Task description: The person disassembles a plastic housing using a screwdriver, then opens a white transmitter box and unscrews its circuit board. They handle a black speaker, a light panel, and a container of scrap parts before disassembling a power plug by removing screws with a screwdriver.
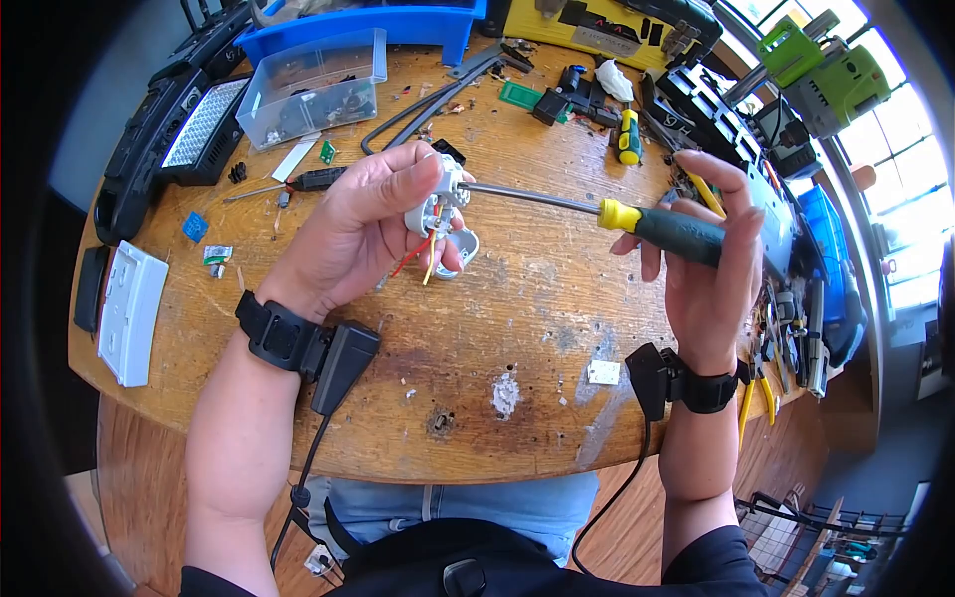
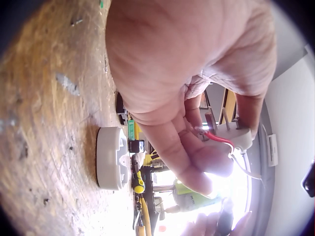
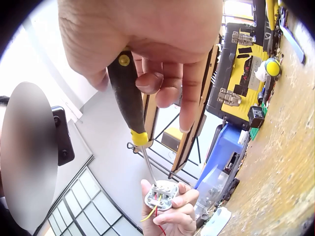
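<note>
My left hand [image 1: 350, 231] grips a small white plastic fitting [image 1: 451, 177] above the bench. In the right wrist view the rounded face of this fitting [image 3: 169, 188] shows metal contacts. A red wire [image 3: 161, 228] and a yellow wire [image 3: 149, 216] trail from it. My right hand [image 1: 708, 274] holds a screwdriver [image 1: 679, 235] with a dark green and yellow handle, its fingers partly spread around the handle. The metal shaft lies nearly level, its tip right at the fitting. Below the left hand, a white plastic cover [image 2: 111, 158] lies on the wooden bench [image 1: 497, 328].
A clear bin [image 1: 308, 95] and a blue tray [image 1: 363, 40] stand at the back left. Another screwdriver [image 1: 316, 179] lies behind the left hand. Toolbox [image 1: 587, 30], green drill [image 1: 841, 85] and pliers [image 1: 764, 393] line the back and right. A white panel [image 1: 134, 313] lies left.
</note>
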Demonstrator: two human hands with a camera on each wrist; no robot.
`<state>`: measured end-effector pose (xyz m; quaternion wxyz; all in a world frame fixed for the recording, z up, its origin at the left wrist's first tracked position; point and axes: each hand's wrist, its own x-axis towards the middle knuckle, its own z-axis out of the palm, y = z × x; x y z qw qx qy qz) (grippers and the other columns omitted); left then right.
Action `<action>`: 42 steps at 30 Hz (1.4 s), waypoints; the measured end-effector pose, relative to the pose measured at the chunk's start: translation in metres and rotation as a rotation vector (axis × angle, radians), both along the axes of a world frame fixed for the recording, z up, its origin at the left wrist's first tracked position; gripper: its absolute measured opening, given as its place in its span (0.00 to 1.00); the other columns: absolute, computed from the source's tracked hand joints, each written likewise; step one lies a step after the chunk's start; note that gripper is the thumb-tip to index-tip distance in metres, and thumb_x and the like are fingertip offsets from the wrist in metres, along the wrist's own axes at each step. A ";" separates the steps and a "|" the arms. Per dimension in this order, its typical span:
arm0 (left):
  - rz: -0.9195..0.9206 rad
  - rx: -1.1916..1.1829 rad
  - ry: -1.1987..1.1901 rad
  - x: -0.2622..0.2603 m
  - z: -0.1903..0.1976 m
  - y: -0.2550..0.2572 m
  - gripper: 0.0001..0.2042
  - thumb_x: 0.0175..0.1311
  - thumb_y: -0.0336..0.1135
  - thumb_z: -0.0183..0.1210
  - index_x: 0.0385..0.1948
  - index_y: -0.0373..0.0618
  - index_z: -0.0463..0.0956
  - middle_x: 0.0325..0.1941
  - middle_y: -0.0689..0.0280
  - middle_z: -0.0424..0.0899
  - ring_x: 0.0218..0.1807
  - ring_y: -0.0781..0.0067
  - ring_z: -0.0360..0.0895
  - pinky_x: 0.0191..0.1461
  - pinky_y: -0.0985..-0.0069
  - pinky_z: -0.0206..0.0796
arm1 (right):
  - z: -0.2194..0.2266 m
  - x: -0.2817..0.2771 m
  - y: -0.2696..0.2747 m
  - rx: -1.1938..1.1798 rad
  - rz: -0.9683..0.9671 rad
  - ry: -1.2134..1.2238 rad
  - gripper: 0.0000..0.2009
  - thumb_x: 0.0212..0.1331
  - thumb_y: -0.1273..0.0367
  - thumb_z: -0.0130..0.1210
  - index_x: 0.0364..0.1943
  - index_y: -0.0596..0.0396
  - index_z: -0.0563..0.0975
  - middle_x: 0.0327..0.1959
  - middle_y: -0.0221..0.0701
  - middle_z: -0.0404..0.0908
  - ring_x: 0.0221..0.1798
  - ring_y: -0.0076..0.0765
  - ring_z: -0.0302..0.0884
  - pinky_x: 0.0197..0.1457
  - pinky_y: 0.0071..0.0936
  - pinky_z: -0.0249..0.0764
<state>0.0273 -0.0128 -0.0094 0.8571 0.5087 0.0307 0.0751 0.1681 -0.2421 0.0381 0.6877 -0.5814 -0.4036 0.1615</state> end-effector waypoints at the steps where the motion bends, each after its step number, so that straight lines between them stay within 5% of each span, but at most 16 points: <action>1: 0.000 0.000 0.000 0.000 0.000 0.000 0.29 0.59 0.52 0.57 0.46 0.31 0.66 0.28 0.56 0.79 0.22 0.70 0.79 0.29 0.79 0.73 | 0.003 -0.002 -0.002 -0.136 -0.051 0.118 0.28 0.58 0.62 0.52 0.57 0.66 0.58 0.22 0.30 0.63 0.28 0.29 0.68 0.36 0.35 0.75; 5: 0.006 -0.011 -0.017 0.000 0.000 0.000 0.29 0.59 0.52 0.57 0.46 0.31 0.66 0.28 0.56 0.79 0.22 0.70 0.79 0.28 0.80 0.72 | -0.005 -0.003 0.008 -0.151 -0.157 -0.061 0.27 0.60 0.59 0.49 0.57 0.66 0.59 0.22 0.31 0.66 0.25 0.29 0.69 0.35 0.33 0.75; 7: 0.015 -0.020 -0.021 0.000 0.000 0.001 0.28 0.59 0.52 0.57 0.46 0.31 0.66 0.28 0.56 0.79 0.23 0.69 0.79 0.28 0.80 0.72 | -0.013 0.001 0.016 0.167 -0.073 -0.241 0.20 0.60 0.64 0.49 0.51 0.63 0.65 0.23 0.36 0.78 0.21 0.19 0.69 0.24 0.13 0.63; 11: -0.022 0.010 -0.021 0.001 -0.001 0.001 0.28 0.59 0.52 0.57 0.46 0.31 0.66 0.28 0.56 0.79 0.23 0.69 0.79 0.28 0.80 0.73 | -0.012 0.008 0.007 0.185 0.026 -0.134 0.18 0.61 0.66 0.49 0.51 0.62 0.64 0.22 0.35 0.78 0.19 0.18 0.67 0.24 0.12 0.63; 13: -0.021 0.023 -0.021 0.001 -0.001 0.000 0.28 0.59 0.52 0.56 0.46 0.31 0.66 0.28 0.56 0.79 0.23 0.69 0.79 0.28 0.80 0.73 | -0.010 0.007 -0.003 0.045 0.105 0.143 0.19 0.60 0.67 0.50 0.52 0.63 0.64 0.19 0.29 0.71 0.23 0.20 0.69 0.30 0.16 0.70; 17: -0.002 -0.003 -0.017 0.000 -0.003 0.002 0.28 0.60 0.52 0.55 0.47 0.31 0.66 0.29 0.56 0.79 0.22 0.71 0.79 0.30 0.79 0.74 | -0.001 -0.005 0.006 -0.170 -0.138 0.045 0.20 0.61 0.65 0.50 0.52 0.64 0.63 0.17 0.27 0.67 0.23 0.20 0.69 0.30 0.17 0.70; 19: -0.001 -0.022 -0.027 0.000 -0.003 0.003 0.28 0.60 0.52 0.55 0.47 0.31 0.66 0.29 0.56 0.79 0.22 0.72 0.78 0.31 0.78 0.74 | -0.013 -0.001 0.013 0.085 -0.096 -0.186 0.20 0.62 0.62 0.49 0.53 0.62 0.63 0.16 0.29 0.70 0.19 0.20 0.69 0.24 0.15 0.64; 22: 0.012 -0.041 -0.026 0.000 -0.003 0.003 0.28 0.60 0.52 0.55 0.48 0.31 0.65 0.29 0.56 0.79 0.21 0.73 0.78 0.32 0.76 0.74 | -0.015 0.000 0.018 0.159 -0.069 -0.269 0.20 0.62 0.63 0.50 0.53 0.61 0.63 0.15 0.30 0.71 0.17 0.19 0.67 0.21 0.15 0.61; 26: -0.005 -0.008 -0.026 0.001 -0.004 0.002 0.29 0.60 0.52 0.55 0.48 0.31 0.65 0.29 0.56 0.79 0.20 0.74 0.77 0.33 0.76 0.74 | -0.006 0.000 0.004 0.117 0.045 0.061 0.20 0.60 0.66 0.52 0.53 0.61 0.63 0.16 0.29 0.71 0.18 0.19 0.68 0.23 0.15 0.64; 28: -0.001 0.006 -0.021 0.001 -0.003 0.002 0.29 0.60 0.52 0.56 0.48 0.31 0.65 0.29 0.57 0.79 0.20 0.74 0.77 0.32 0.76 0.74 | 0.009 -0.007 0.003 -0.164 -0.120 0.115 0.21 0.59 0.68 0.53 0.53 0.61 0.63 0.16 0.29 0.71 0.17 0.19 0.67 0.24 0.15 0.65; 34: 0.000 0.003 -0.022 0.000 -0.002 0.001 0.29 0.59 0.53 0.56 0.47 0.31 0.66 0.29 0.56 0.79 0.21 0.71 0.79 0.29 0.79 0.73 | -0.007 -0.009 0.021 0.194 -0.139 -0.076 0.22 0.59 0.68 0.54 0.54 0.61 0.62 0.18 0.28 0.69 0.20 0.20 0.67 0.24 0.15 0.65; 36: -0.028 0.036 -0.020 0.002 -0.003 0.001 0.28 0.59 0.52 0.57 0.46 0.31 0.66 0.28 0.56 0.80 0.23 0.70 0.80 0.27 0.81 0.72 | -0.010 -0.007 0.019 0.198 -0.158 -0.100 0.21 0.60 0.66 0.53 0.53 0.62 0.63 0.19 0.27 0.68 0.21 0.21 0.68 0.24 0.16 0.65; 39: -0.040 0.024 -0.041 0.003 -0.004 0.000 0.27 0.59 0.52 0.57 0.45 0.32 0.66 0.28 0.56 0.80 0.25 0.68 0.81 0.25 0.83 0.71 | -0.014 0.006 0.005 0.153 0.074 0.012 0.20 0.63 0.60 0.48 0.51 0.62 0.65 0.19 0.28 0.68 0.21 0.21 0.67 0.24 0.17 0.65; 42: -0.029 0.024 -0.041 0.002 -0.005 0.001 0.27 0.59 0.52 0.57 0.45 0.32 0.66 0.28 0.57 0.80 0.25 0.67 0.81 0.24 0.84 0.71 | -0.004 0.000 0.003 -0.072 -0.132 0.002 0.20 0.63 0.60 0.48 0.50 0.63 0.65 0.16 0.27 0.67 0.19 0.21 0.67 0.24 0.18 0.65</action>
